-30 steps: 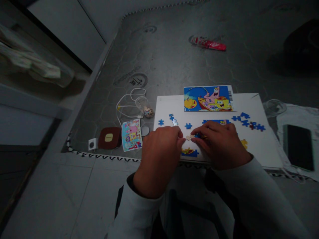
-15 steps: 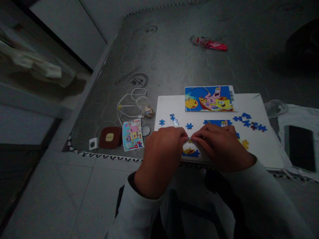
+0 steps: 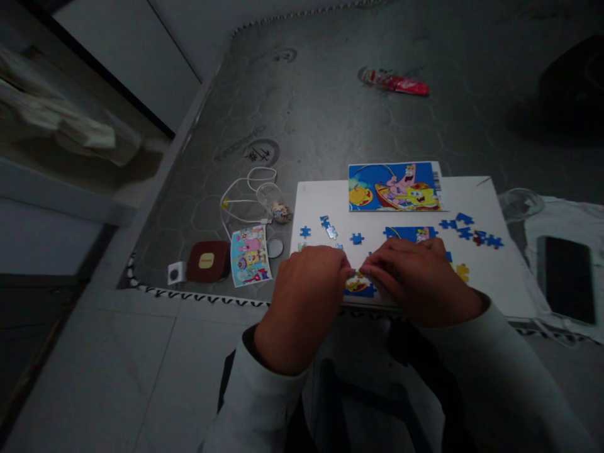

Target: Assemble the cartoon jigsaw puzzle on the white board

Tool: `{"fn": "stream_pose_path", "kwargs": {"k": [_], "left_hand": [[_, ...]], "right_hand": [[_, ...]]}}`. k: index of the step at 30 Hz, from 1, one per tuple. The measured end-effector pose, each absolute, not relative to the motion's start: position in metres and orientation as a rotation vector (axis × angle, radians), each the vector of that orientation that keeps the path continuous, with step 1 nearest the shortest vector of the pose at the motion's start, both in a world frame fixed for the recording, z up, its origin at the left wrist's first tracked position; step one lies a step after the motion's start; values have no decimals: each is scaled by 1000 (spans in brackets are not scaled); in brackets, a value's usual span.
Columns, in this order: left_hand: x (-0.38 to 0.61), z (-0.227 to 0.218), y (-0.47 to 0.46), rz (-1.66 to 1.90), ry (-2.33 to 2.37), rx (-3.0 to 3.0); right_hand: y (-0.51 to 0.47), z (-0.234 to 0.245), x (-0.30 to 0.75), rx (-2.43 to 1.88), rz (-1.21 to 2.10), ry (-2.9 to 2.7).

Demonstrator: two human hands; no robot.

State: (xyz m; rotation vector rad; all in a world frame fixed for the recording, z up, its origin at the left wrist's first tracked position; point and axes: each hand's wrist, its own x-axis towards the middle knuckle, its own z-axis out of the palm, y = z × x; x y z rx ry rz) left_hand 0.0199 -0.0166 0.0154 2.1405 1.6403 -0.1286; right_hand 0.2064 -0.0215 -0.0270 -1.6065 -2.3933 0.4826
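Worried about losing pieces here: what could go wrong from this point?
The left hand and right hand work on the puzzle section right by the white board's near edge, so pieces might slip off. The loose blue jigsaw pieces could get nudged if the right sleeve swings across.

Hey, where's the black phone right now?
In the head view, the black phone lies at the far right on a white cloth, just right of the white board.
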Motion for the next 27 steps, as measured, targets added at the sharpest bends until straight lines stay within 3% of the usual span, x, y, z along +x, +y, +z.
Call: {"fn": "stream_pose_path", "kwargs": {"k": [18,27], "left_hand": [[22,17,-9,325,1484,2034],[15,14,-9,243,1472,2022]], "right_hand": [[-23,-23,206,-1552,573,-2359],[-23,-18,206,-1598,588,-2188]]}}
